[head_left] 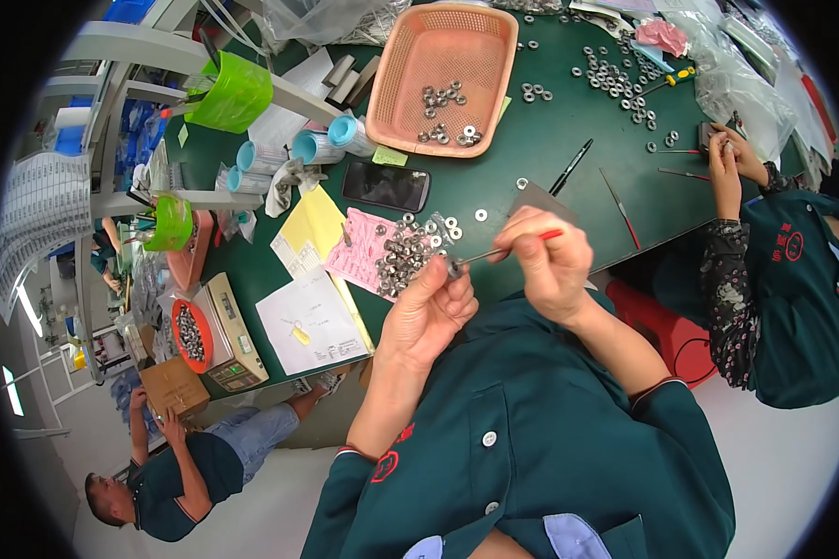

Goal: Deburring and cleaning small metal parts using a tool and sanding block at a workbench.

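My left hand [423,321] pinches a small round metal part [455,268] between thumb and fingers, just off the table's near edge. My right hand [552,275] is closed round a thin needle file [484,255] with a red handle. The file's tip reaches the metal part; whether it sits inside the hole cannot be made out. Beyond my left hand, a heap of shiny metal rings [403,259] lies partly on a pink bubble-wrap sheet [356,244]. A grey flat block [534,199] is partly hidden behind my right hand.
A peach plastic basket [378,116] holds several metal rings. Nearby are a phone [386,186], a pen [571,166], another red-handled file [620,210] and papers [309,321]. A scale [237,340] stands left. One co-worker's hands [729,168] work at right; another person handles a carton [174,388].
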